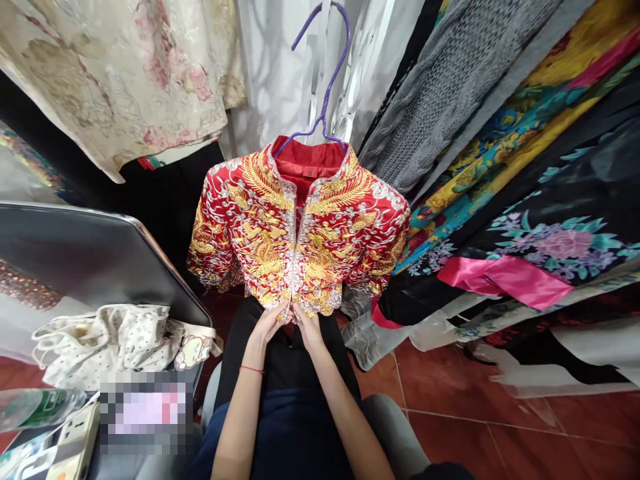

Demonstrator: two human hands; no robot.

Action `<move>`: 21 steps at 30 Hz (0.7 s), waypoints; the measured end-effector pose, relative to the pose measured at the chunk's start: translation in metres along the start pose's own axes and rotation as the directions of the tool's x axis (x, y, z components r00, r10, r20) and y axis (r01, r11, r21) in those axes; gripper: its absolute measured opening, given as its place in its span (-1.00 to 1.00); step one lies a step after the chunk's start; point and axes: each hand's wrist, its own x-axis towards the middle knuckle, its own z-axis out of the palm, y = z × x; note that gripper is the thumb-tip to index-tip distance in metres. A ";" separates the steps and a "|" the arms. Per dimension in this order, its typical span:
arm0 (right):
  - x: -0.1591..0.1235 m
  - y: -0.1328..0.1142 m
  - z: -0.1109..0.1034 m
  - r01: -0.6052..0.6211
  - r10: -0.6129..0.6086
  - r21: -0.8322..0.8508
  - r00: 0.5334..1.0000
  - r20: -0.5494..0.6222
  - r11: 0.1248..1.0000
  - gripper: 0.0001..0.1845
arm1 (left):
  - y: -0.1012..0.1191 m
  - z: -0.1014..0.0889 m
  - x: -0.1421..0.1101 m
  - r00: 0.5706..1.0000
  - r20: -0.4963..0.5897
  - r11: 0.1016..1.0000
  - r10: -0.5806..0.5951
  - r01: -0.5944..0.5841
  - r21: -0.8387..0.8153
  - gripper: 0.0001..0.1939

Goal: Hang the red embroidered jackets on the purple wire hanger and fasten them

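Note:
A red jacket (pixel 300 230) thick with gold and silver embroidery hangs in front of me on a purple hanger (pixel 327 80). Both hands meet at the bottom of its front opening. My left hand (pixel 270 323), with a red thread bracelet on the wrist, pinches the hem on the left side of the opening. My right hand (pixel 307 327) pinches the hem on the right side, fingers closed on the fabric. The two hands touch each other at the fingertips.
Hanging garments crowd the right: a grey knit (pixel 450 80), yellow and teal florals, a black floral piece with pink lining (pixel 505 277). A pale floral garment (pixel 120 73) hangs upper left. A dark grey table (pixel 90 257) at left holds a spotted cloth bag (pixel 115 340) and a plastic bottle (pixel 37 405). Red tile floor (pixel 475 420) below.

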 end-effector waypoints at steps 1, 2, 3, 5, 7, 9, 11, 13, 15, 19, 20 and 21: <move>0.000 0.000 -0.001 -0.006 0.006 -0.012 1.000 0.006 1.000 -0.56 | 0.000 -0.001 -0.001 1.000 0.009 1.000 0.007 -0.007 0.012 -0.74; 0.001 0.000 -0.002 -0.013 0.013 -0.023 1.000 0.014 1.000 -0.58 | 0.000 -0.002 -0.001 1.000 0.018 1.000 0.013 -0.014 0.022 -0.72; 0.001 0.000 -0.003 -0.020 0.021 -0.034 1.000 0.022 0.999 -0.59 | -0.001 -0.003 -0.002 0.999 0.026 0.999 0.019 -0.020 0.030 -0.70; 0.002 0.000 -0.004 -0.033 0.034 -0.049 0.999 0.037 0.998 -0.61 | 0.000 -0.004 -0.004 0.999 0.035 0.999 0.029 -0.030 0.042 -0.66; 0.002 -0.002 -0.006 -0.041 0.044 -0.055 0.998 0.047 0.998 -0.61 | 0.001 -0.004 -0.005 0.999 0.034 0.998 0.039 -0.041 0.045 -0.65; 0.001 -0.004 -0.005 -0.043 0.045 -0.048 0.998 0.052 0.998 -0.61 | 0.001 -0.004 -0.006 0.998 0.027 0.998 0.050 -0.051 0.038 -0.65; 0.000 -0.005 -0.004 -0.035 0.037 -0.028 0.998 0.046 0.999 -0.61 | 0.001 -0.003 -0.006 0.998 0.020 0.998 0.059 -0.060 0.027 -0.66; -0.003 -0.006 -0.001 -0.018 0.018 -0.001 0.999 0.029 1.000 -0.61 | 0.000 -0.002 -0.005 0.998 0.011 0.998 0.065 -0.065 0.014 -0.68; -0.005 -0.005 0.002 0.005 -0.005 0.028 1.000 0.003 1.000 -0.61 | -0.002 -0.001 -0.003 0.998 -0.001 0.998 0.069 -0.069 -0.004 -0.69; -0.008 -0.001 0.007 0.050 -0.047 0.069 0.998 -0.043 0.996 -0.62 | -0.005 0.001 -0.002 0.997 -0.018 0.996 0.072 -0.072 -0.046 -0.72; -0.009 0.000 0.008 0.057 -0.053 0.076 0.997 -0.051 0.996 -0.61 | -0.005 0.002 -0.002 0.997 -0.021 0.996 0.073 -0.074 -0.056 -0.72; -0.009 0.001 0.009 0.062 -0.057 0.082 0.997 -0.057 0.995 -0.60 | -0.006 0.003 -0.002 0.997 -0.023 0.995 0.075 -0.077 -0.066 -0.72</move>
